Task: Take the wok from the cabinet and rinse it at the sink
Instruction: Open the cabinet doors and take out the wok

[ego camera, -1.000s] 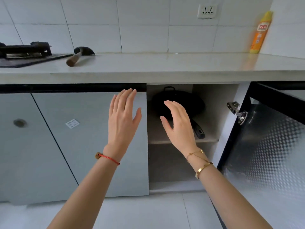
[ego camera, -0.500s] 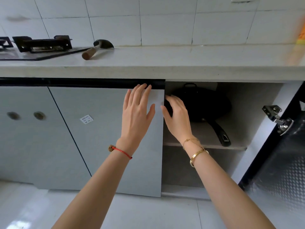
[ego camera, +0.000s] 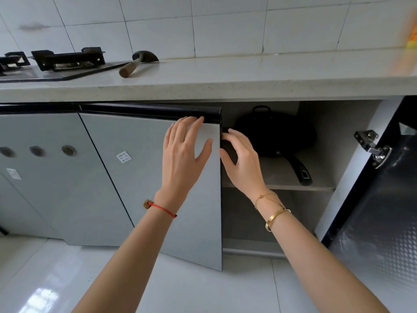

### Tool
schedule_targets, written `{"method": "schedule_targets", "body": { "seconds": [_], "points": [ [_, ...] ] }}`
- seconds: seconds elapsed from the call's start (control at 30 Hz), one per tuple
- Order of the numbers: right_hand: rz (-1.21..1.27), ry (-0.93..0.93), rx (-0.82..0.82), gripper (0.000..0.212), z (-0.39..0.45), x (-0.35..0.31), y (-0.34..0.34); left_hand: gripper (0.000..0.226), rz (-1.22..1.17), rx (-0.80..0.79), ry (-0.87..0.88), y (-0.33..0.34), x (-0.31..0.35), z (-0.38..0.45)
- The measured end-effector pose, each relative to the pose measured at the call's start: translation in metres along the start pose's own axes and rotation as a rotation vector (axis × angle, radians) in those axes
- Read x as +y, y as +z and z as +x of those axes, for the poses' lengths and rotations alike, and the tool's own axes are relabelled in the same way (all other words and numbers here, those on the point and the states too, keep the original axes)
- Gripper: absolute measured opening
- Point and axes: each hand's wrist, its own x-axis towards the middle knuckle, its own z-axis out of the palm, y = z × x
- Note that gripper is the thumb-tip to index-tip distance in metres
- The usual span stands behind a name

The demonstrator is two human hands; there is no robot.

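The black wok [ego camera: 274, 134] leans on the upper shelf [ego camera: 277, 175] inside the open cabinet bay, its long handle [ego camera: 297, 168] pointing toward the front right. My left hand [ego camera: 182, 154] lies flat on the grey left cabinet door [ego camera: 140, 177], fingertips at the black rail along the door's top. My right hand [ego camera: 242, 161] is at that door's free right edge, thumb and curved fingers bracketing the dark edge, in front of the wok's left side. Neither hand touches the wok. No sink is in view.
The right cabinet door [ego camera: 383, 199] stands swung wide open, its hinge [ego camera: 372, 147] sticking out. On the countertop [ego camera: 225, 80] lie a wooden-handled spatula [ego camera: 135, 63] and a gas stove [ego camera: 67, 59]. An orange bottle [ego camera: 411, 35] blurs at far right. White floor tiles lie below.
Both hands moved forward and left, from hovering before the cabinet to the left door. The left hand reached the top rail, the right hand the door's edge. The view shifted left and closer.
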Motion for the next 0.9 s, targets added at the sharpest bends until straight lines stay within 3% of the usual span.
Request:
{"method": "schedule_targets", "body": {
  "seconds": [0.37,0.53,0.7,0.9],
  "points": [
    [0.11,-0.212,0.169,0.031,-0.069,-0.075,0.013,0.05,-0.145,0.139,-0.118,-0.081,0.01,-0.061],
    [0.234,-0.264,0.152,0.032,-0.088,-0.107,0.026,0.069,-0.178,0.246,-0.151,-0.124,0.006,-0.08],
    [0.358,-0.276,0.112,0.036,-0.105,-0.139,0.045,0.058,-0.142,0.115,-0.015,-0.165,-0.011,-0.088],
    [0.505,-0.315,0.022,0.039,-0.119,-0.178,0.071,0.052,-0.136,0.098,-0.036,-0.215,-0.03,-0.105]
  ]
}}
